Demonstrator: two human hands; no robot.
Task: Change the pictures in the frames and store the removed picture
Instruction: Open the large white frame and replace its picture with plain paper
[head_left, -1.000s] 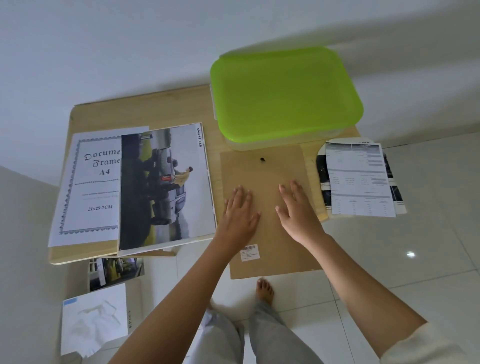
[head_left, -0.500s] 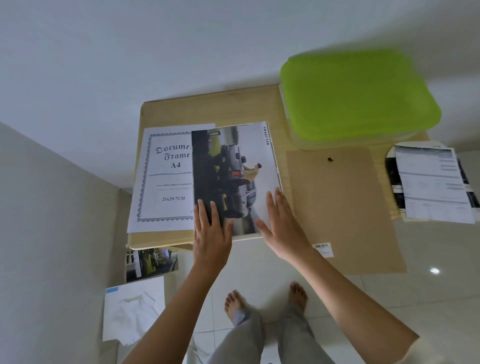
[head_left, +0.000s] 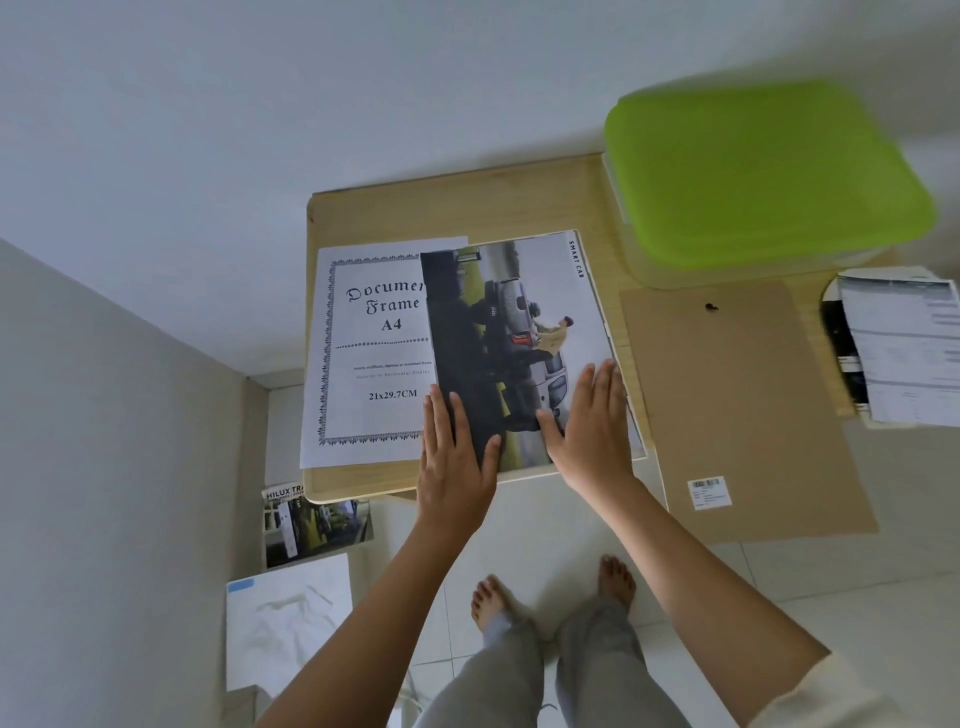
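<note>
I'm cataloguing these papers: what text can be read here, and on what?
"Documen", "Frame", "A4", "21x29.7CM": white insert sheet; its fine print is too small.
"SMART CAB": truck picture.
"HILUX TR", cut off: brochure on the floor.
Barcode label on the brown board, papers at right: too small or blurred.

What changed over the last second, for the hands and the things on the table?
Both hands left the brown backing board and moved left onto the truck picture. The left hand and right hand now lie flat on its near edge, gripping nothing. The board, A4 insert sheet and green-lidded box stayed put.
</note>
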